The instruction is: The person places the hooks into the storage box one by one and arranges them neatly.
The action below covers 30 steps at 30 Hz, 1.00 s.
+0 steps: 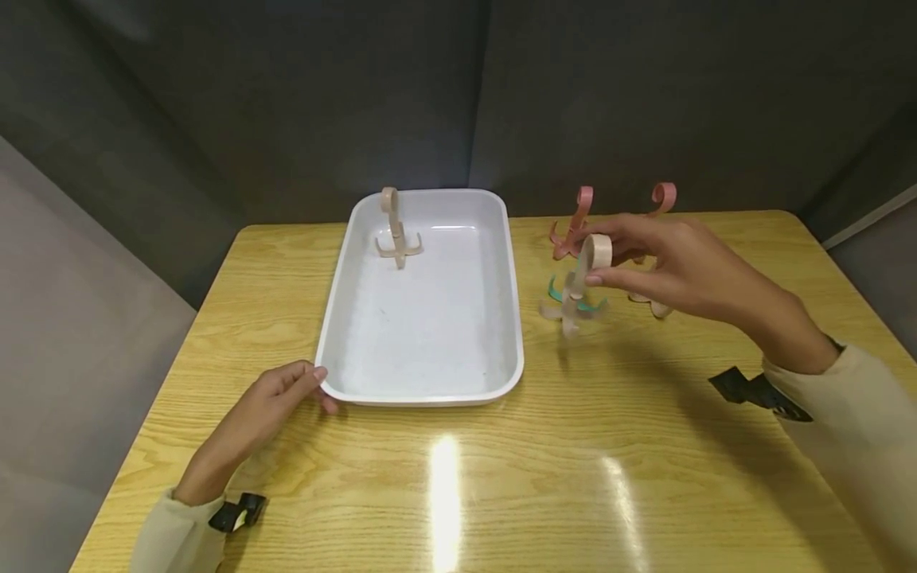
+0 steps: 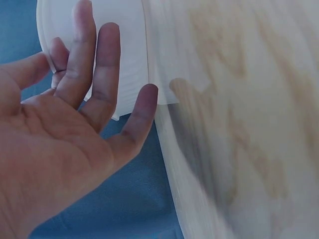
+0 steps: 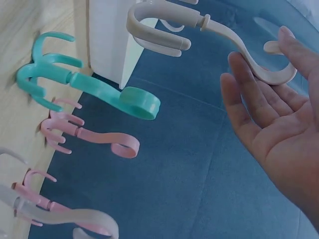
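Note:
My right hand pinches the curled top of a beige hook with several prongs and holds it just above the wooden table, right of a white tray. The right wrist view shows the same beige hook lying across the fingertips of that hand. A second beige hook stands in the tray's far left corner. My left hand rests with straight fingers against the tray's near left corner.
Right of the tray stand a teal hook, two pink hooks and a beige one, partly hidden behind my right hand. Dark walls close off the table's far side. Black wrist straps sit on both sleeves.

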Tool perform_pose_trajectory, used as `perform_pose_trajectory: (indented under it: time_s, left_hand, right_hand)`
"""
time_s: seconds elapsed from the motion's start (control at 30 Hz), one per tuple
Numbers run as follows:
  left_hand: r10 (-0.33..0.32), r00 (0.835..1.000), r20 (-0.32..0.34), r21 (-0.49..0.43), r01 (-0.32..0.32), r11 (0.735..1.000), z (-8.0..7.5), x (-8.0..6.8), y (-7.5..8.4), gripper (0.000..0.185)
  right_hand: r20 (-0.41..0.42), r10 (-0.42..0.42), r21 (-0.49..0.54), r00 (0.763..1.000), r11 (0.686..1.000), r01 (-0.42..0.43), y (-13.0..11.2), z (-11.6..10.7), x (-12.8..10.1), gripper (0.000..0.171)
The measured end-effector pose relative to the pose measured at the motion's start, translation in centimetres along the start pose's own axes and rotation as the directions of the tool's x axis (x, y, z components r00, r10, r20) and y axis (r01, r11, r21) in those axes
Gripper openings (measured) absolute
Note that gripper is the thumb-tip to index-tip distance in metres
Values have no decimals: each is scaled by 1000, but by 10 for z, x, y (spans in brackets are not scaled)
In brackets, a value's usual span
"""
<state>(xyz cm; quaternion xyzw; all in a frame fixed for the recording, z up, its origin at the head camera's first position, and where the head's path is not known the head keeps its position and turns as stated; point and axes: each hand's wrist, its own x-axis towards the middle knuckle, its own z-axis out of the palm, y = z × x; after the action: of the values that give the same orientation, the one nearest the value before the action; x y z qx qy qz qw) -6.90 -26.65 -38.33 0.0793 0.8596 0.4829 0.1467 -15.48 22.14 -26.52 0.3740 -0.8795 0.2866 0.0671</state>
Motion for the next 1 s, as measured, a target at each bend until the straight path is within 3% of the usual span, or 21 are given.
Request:
perform_pose_trajectory:
  time_s: [0.17,0.37,0.6,1.0]
  left_hand:
    - [7,1000,1,-7,-7,1000,1,1,-1,42]
    - [-1,1000,-7,1,1,1000,1,1,-3,42]
    - [-4,1000,-13,8,4,1000,1,0,-2,42]
    - [-8,1000,-12,6,8,1000,1,0,-4,42]
  right_hand:
    - [-8,-41,41,999,998,41,0,2,12,41]
    - [-17,-2,45,1000,999,3,-1,5,19,40]
    - [-56,-31,59,998,998,34,1,9,26,42]
    - [-89,-1,42,996,999,5,-1,11,37,46]
